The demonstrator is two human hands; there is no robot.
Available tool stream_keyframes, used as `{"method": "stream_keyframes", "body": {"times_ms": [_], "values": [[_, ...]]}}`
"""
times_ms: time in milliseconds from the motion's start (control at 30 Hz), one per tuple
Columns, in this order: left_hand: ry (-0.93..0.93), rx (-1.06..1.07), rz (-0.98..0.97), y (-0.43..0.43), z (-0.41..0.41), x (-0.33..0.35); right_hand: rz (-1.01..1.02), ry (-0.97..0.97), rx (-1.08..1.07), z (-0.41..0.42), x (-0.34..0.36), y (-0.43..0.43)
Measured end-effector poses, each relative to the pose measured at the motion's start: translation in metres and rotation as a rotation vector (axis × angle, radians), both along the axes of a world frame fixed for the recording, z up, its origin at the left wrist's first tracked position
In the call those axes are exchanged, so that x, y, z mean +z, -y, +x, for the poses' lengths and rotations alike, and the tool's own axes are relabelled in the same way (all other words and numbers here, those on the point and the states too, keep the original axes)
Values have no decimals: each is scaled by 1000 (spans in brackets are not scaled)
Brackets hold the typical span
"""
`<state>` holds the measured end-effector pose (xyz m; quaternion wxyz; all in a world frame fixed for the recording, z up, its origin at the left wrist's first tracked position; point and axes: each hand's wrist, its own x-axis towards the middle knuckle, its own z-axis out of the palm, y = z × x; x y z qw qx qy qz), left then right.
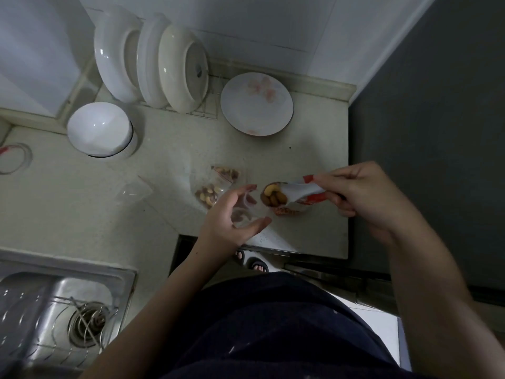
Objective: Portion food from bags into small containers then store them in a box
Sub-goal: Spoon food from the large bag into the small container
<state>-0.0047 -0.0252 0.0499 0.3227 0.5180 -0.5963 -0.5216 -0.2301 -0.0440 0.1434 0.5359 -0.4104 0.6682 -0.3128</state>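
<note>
My right hand pinches a red and white snack bag by its end, tipped to the left, with yellow-brown nuts showing at its open mouth. Just left of that mouth, my left hand curls around a small clear container that has a few nuts in it. Behind it on the counter lie two small clear packets of mixed nuts. A clear lid or container lies further left.
A flowered plate lies flat at the back. White dishes stand in a rack, beside an upturned white bowl. A steel sink is at lower left. The counter edge runs near my body; a dark wall is on the right.
</note>
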Motion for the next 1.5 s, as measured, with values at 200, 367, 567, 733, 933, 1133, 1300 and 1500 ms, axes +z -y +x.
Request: {"method": "stream_keyframes", "body": {"times_ms": [200, 367, 567, 733, 933, 1133, 1300, 1500], "values": [[-29, 2, -20, 0, 0, 5, -181, -384, 224, 27, 6, -5], [-84, 23, -8, -1, 1, 3, -361, -581, 426, 40, 18, -12], [-110, 33, 36, -2, 4, -2, -413, -698, 286, 23, 26, -10], [-89, 45, 45, -2, 6, -4, -397, -904, 168, -7, 38, -8], [-73, 38, 49, -2, 8, -7, -350, -1115, 252, -9, 36, -8], [-65, 28, 59, -1, 6, -8, -191, -1124, 680, 4, 8, 13], [-20, 44, 35, 0, 6, -11, -79, -1175, 817, 13, -26, 35], [-25, 55, 22, 0, 10, -12, 135, -1169, 837, 15, -60, 60]]}}
